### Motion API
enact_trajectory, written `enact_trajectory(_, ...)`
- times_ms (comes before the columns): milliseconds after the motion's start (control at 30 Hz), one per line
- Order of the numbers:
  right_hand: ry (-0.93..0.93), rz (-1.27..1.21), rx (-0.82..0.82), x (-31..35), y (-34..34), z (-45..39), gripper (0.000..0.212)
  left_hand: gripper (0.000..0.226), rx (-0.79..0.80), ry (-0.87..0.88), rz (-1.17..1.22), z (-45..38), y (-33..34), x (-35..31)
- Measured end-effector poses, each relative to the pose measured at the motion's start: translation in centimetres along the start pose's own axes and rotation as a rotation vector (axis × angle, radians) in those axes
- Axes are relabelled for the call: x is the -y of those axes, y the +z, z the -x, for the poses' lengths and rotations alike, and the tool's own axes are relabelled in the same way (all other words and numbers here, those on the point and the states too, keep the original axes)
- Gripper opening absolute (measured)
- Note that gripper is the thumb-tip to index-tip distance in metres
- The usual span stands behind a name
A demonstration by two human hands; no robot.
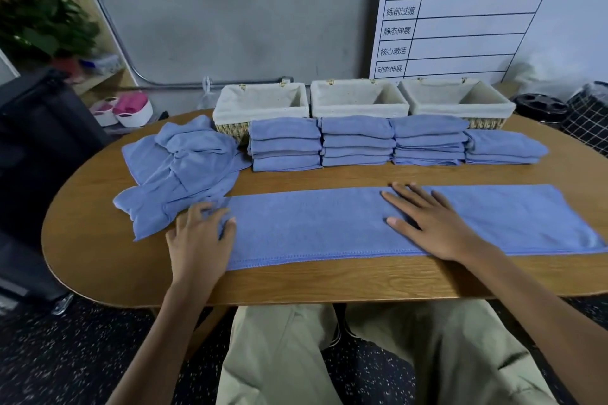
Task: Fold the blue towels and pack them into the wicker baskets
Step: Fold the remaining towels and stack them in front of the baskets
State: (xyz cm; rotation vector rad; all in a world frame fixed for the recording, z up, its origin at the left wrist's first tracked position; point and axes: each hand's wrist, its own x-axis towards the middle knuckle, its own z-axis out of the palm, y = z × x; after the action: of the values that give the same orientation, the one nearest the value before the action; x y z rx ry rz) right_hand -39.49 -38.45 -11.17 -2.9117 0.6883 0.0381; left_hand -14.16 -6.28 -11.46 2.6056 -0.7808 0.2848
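Towel (312, 227): left hand (197, 237) pinches end, right hand (431, 223) flat.

The left hand (197, 233) lies palm down with its forearm running in from 7 o'clock, the wrist straight; its fingers (205, 209) curl toward 1 o'clock and its thumb (228, 223) closes toward them, pinching the near left end of the blue towel (312, 227). The right hand (431, 223) rests flat on that towel, palm down, its forearm coming in from 4 o'clock. Its fingers (399, 202) are straight and slightly spread, pointing toward 10 o'clock, and its thumb (399, 223) is stretched out toward 9 o'clock.
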Motion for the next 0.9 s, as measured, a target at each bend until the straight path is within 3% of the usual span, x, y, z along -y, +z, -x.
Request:
enact_trajectory(100,-0.006,0.022,-0.021,0.1,0.1,0.0,0.085,0.036,-0.058,-0.088,-0.057,-1.1,-0.8,0.5)
enact_trajectory(200,-0.021,0.021,-0.086,0.1,0.1,0.3,0.082,0.04,-0.017,-0.147,-0.023,-1.4,-1.4,1.6)
enact_trajectory(333,-0.086,-0.005,-0.287,0.7,0.0,0.7,0.073,0.033,-0.021,-0.122,0.193,-1.1,-2.4,2.4)
enact_trajectory(467,-0.233,-0.147,-0.492,4.3,0.0,0.6,0.05,0.026,-0.078,-0.149,0.42,-1.1,-3.8,2.5)
enact_trajectory(533,-0.275,-0.214,-0.452,7.0,0.0,0.3,0.047,0.026,-0.034,-0.156,0.476,-1.1,-3.7,2.8)
enact_trajectory(767,-0.385,-0.248,-0.181,14.7,0.4,-1.5,0.065,0.021,0.108,-0.109,0.288,-0.8,-2.7,4.5)
enact_trajectory(900,-0.492,-0.185,-0.189,18.5,1.0,-2.6,0.052,0.015,0.157,-0.085,0.33,-1.7,-3.0,4.9)
